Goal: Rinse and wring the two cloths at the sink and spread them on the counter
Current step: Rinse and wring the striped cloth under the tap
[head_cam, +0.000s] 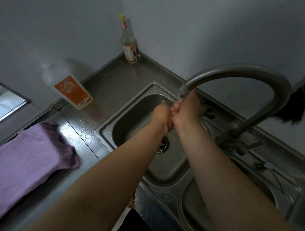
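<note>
Both my hands are clenched together over the steel sink (131, 104), right under the spout of the curved faucet (237, 72). My left hand (161, 115) and my right hand (185, 109) squeeze a small brownish cloth (170, 124), mostly hidden between the palms, with a bit showing below them. A purple cloth (27, 158) lies spread flat on the steel counter (88, 130) to the left of the sink. Another scrap of brownish fabric (131, 202) shows at the counter's front edge under my left forearm.
A clear detergent bottle with an orange label (70, 89) stands left of the sink. A tall glass bottle (128, 42) is in the back corner. A second basin (232, 197) and a plug on a chain (268, 165) lie at the right. A dark brush (299, 104) hangs on the wall.
</note>
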Demonstrator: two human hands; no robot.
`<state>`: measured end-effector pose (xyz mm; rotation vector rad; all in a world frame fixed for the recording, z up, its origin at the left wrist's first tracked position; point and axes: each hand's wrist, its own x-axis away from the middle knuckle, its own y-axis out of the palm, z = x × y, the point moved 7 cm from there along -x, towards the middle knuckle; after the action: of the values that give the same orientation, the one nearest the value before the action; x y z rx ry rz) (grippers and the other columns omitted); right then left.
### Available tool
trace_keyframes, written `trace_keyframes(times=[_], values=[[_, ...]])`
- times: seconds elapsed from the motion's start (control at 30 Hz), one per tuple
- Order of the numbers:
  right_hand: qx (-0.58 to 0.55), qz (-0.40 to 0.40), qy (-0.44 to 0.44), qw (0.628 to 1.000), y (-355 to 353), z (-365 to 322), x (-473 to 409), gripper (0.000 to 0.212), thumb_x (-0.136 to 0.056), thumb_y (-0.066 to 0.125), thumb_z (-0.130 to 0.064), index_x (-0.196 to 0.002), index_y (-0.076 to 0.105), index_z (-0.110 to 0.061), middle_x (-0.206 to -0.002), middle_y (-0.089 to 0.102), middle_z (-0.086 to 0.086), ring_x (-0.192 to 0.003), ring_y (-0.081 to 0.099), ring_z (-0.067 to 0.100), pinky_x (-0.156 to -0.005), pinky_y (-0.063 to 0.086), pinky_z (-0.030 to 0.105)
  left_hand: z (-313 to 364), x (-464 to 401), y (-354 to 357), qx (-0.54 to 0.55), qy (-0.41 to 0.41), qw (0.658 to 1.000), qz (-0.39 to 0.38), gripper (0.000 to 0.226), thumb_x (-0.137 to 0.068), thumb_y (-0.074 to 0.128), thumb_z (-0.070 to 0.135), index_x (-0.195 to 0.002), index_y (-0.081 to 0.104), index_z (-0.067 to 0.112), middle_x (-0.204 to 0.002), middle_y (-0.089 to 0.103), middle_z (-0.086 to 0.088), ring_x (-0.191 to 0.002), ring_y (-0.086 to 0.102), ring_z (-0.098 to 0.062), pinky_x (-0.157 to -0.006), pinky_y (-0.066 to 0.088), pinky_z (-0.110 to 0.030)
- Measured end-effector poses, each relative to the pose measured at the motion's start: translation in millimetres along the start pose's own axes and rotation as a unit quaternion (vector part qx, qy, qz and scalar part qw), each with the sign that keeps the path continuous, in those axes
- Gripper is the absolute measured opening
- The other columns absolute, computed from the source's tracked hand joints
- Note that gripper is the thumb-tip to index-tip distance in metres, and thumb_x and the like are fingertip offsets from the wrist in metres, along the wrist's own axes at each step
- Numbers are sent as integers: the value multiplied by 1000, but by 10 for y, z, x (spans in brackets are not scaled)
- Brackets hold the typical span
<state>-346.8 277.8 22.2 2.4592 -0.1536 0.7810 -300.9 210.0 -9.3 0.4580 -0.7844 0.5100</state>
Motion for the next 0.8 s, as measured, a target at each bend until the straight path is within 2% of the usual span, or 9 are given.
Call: trace_keyframes(times=[0.1, 0.17, 0.23, 0.3, 0.4, 0.5, 0.6, 0.7, 0.8], values=[[-49, 11, 32, 998, -94, -16, -29, 38, -97, 34, -28, -62, 44, -19, -48, 38, 0, -40, 35, 14, -44, 33, 23, 50, -38, -97, 48, -8, 998, -28, 53, -102, 31, 46, -75, 58, 10, -56, 62, -5, -44, 58, -14, -47, 46, -21], [-128, 11, 41, 991, -202, -40, -97, 32, -101, 34, -36, -91, 56, -15, -72, 62, 10, -63, 65, 18, -64, 57, 31, 97, -115, -219, 126, -11, 990, -62, 58, -100, 38, 48, -119, 58, -3, -102, 71, -21, -89, 72, -28, -79, 58, -37], [-212, -24, 51, 976, -227, -50, -145, 28, -102, 34, -41, -101, 51, -19, -77, 70, 11, -70, 71, 19, -65, 60, 35, 129, -120, -374, 237, -1, 969, -75, 67, -96, 44, 52, -133, 49, -3, -119, 64, -26, -108, 65, -37, -94, 53, -44], [-241, -64, 75, 966, -172, 14, -91, 38, -104, 29, -39, -111, 54, -12, -90, 70, 15, -83, 70, 21, -76, 58, 36, -21, -140, -483, 325, -3, 944, -55, 75, -87, 48, 66, -126, 50, 1, -128, 57, -27, -118, 57, -42, -102, 46, -50], [-212, -101, 84, 968, -139, 153, 84, 40, -105, 30, -31, -125, 53, -5, -106, 68, 15, -98, 67, 23, -85, 56, 35, -382, 10, -279, 268, -76, 955, -104, 99, -72, 34, 88, -129, 53, 9, -138, 49, -23, -130, 45, -43, -113, 29, -55], [-104, -101, 63, 987, -287, 274, 248, 25, -102, 41, -19, -120, 54, -8, -103, 69, 15, -88, 71, 21, -68, 58, 31, -369, -4, -102, 260, -86, 952, -139, 80, -88, 32, 73, -136, 54, 13, -138, 55, -13, -130, 49, -30, -115, 29, -47], [47, -74, 2, 996, -569, 306, 401, 19, -95, 48, -4, -111, 54, -12, -103, 67, 15, -89, 70, 23, -69, 56, 30, -99, -119, -214, 235, -49, 969, -66, 39, -98, 48, 31, -131, 53, 10, -106, 67, -12, -100, 64, -24, -98, 48, -43], [89, -34, 30, 995, -836, 443, 459, 15, -93, 46, 0, -94, 57, -10, -99, 66, 15, -88, 66, 26, -73, 53, 32, 25, -220, -283, 124, -16, 991, -56, 36, -92, 58, 10, -127, 49, 5, -104, 67, -19, -91, 66, -27, -87, 54, -45], [135, 12, 73, 988, -987, 533, 436, 15, -98, 45, -16, -97, 60, -14, -95, 65, 8, -86, 62, 22, -68, 48, 30, 92, -30, -123, -43, 28, 992, -115, 28, -92, 55, 2, -119, 57, -2, -97, 70, -14, -85, 62, -25, -77, 54, -33]])
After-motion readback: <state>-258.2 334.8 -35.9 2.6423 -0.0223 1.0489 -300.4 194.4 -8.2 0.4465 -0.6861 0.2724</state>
